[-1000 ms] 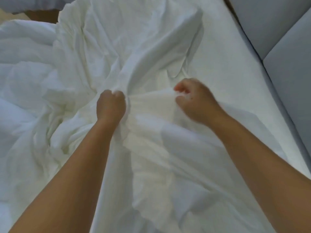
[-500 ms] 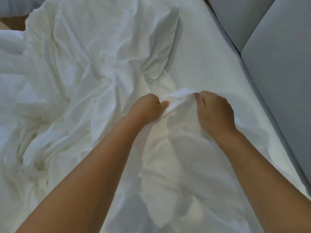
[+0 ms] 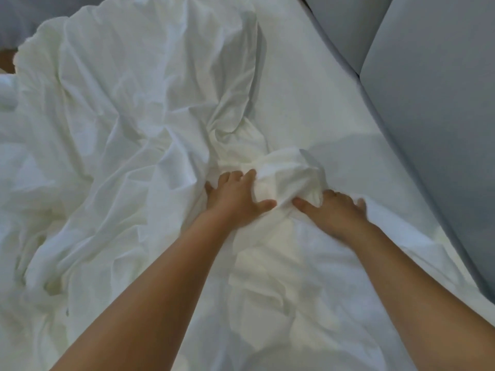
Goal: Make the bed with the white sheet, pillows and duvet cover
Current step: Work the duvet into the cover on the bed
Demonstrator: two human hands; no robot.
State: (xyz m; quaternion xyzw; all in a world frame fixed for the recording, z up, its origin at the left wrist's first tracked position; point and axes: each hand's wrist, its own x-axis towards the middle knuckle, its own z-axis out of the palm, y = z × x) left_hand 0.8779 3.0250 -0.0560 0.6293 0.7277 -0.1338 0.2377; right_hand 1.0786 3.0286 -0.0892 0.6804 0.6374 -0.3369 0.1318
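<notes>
A crumpled white sheet (image 3: pixel 139 124) covers most of the bed, bunched into folds on the left and in the middle. A small mound of its fabric (image 3: pixel 286 175) rises just beyond my hands. My left hand (image 3: pixel 235 196) lies on the sheet with its fingers spread, the thumb hooked under the mound. My right hand (image 3: pixel 332 210) is next to it on the right, fingers partly buried in the cloth and gripping the same mound. Smooth white bedding (image 3: pixel 334 103) shows at the right. No pillow is in view.
A grey padded headboard (image 3: pixel 442 116) runs along the right side, split by a seam into two panels. A strip of brown floor (image 3: pixel 6 62) shows at the far left edge, beyond the bunched bedding.
Both hands have pushed the gathered fabric forward and down toward the headboard side. The fists have loosened: my left hand's fingers are now spread over the cloth, and a mound has formed ahead of them.
</notes>
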